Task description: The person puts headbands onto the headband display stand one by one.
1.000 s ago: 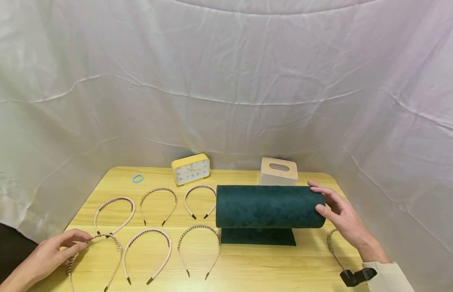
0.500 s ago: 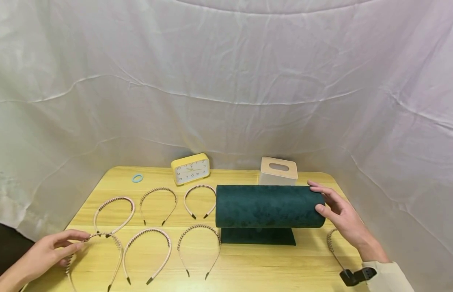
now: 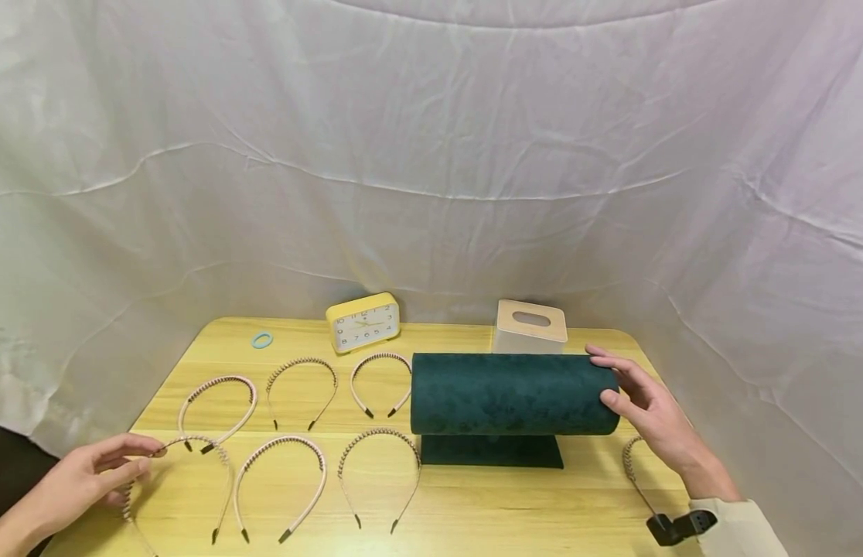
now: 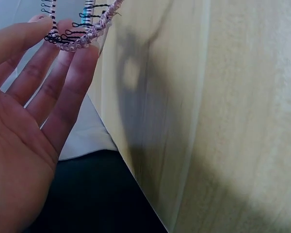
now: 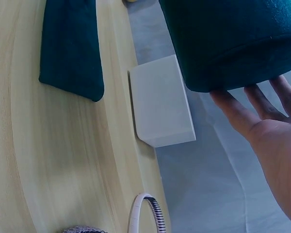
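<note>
Spiral-wrapped headband point(image 3: 207, 441) in a person's left hand point(image 3: 90, 480) at the near left of a wooden table point(image 3: 529, 507), head view; the right hand point(image 3: 654, 422) rests on the right end of a dark green velvety display roll point(image 3: 511, 394). Whether the band touches the pale headband point(image 3: 230, 377) behind is unclear; a clean lift should avoid snagging. In the left wrist view, thumb and fingertips pinch its curve beside black wire teeth, which a light grip should spare. Right wrist view: loosely extended fingers touch the roll's end, steadying best done gently.
</note>
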Tool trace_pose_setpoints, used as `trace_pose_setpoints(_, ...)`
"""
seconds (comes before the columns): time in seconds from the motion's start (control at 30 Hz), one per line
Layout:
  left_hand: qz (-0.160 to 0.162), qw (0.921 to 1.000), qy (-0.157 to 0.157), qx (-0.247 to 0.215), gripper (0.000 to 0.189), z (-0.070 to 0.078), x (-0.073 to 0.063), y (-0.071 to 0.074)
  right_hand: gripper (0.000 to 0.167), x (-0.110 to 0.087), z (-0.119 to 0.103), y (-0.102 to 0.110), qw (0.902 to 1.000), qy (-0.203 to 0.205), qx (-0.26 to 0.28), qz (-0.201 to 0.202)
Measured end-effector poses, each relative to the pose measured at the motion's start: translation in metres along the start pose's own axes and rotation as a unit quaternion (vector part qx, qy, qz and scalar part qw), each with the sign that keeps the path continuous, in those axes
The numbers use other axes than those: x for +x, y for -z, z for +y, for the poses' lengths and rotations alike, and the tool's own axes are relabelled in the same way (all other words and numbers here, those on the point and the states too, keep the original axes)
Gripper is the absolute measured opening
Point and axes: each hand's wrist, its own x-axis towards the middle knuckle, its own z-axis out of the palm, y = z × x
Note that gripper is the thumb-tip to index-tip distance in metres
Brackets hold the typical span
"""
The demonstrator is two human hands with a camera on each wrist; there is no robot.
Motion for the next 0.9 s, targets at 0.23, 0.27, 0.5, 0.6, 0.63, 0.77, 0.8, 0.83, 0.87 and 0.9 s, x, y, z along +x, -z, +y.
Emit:
trace_pose_setpoints(0.23,0.047,0.9987,0.01,0.014,0.025,0.015,-0.003,0.0,0.05,0.0,0.001,0.0,1.0,0.004,0.006,-0.002)
trace_pose_setpoints(0.27,0.05,0.9987,0.006,0.012,0.026,0.017,-0.003,0.001,0.05,0.0,0.001,0.0,1.0,0.004,0.006,-0.002)
trace_pose_setpoints(0.5,0.052,0.9981,-0.031,-0.011,0.031,0.029,-0.002,0.005,0.05,0.0,0.002,0.001,1.0,0.006,0.006,-0.002)
trace_pose_setpoints(0.6,0.044,0.9979,-0.047,-0.01,0.034,0.032,-0.002,0.007,0.051,0.0,0.002,0.0,1.0,0.006,0.004,-0.002)
trace_pose_setpoints(0.63,0.046,0.9978,-0.047,-0.01,0.035,0.034,-0.002,0.007,0.051,0.0,0.001,0.0,1.0,0.006,0.003,-0.001)
trace_pose_setpoints(0.77,0.048,0.9977,-0.046,-0.012,0.036,0.039,-0.001,0.006,0.051,0.0,0.0,0.0,1.0,0.003,-0.003,-0.002)
trace_pose_setpoints(0.8,0.045,0.9977,-0.048,-0.013,0.037,0.041,0.0,0.006,0.051,0.0,0.0,0.0,1.0,0.002,-0.004,-0.002)
trace_pose_setpoints(0.83,0.044,0.9976,-0.051,-0.016,0.037,0.042,0.0,0.005,0.051,0.0,0.0,0.0,1.0,0.003,-0.003,-0.002)
trace_pose_setpoints(0.87,0.042,0.9974,-0.056,-0.018,0.037,0.044,0.001,0.004,0.051,0.0,0.0,0.0,1.0,0.003,-0.002,-0.002)
trace_pose_setpoints(0.9,0.04,0.9971,-0.062,-0.021,0.038,0.046,0.001,0.003,0.051,0.0,-0.001,0.0,1.0,0.003,-0.002,-0.002)
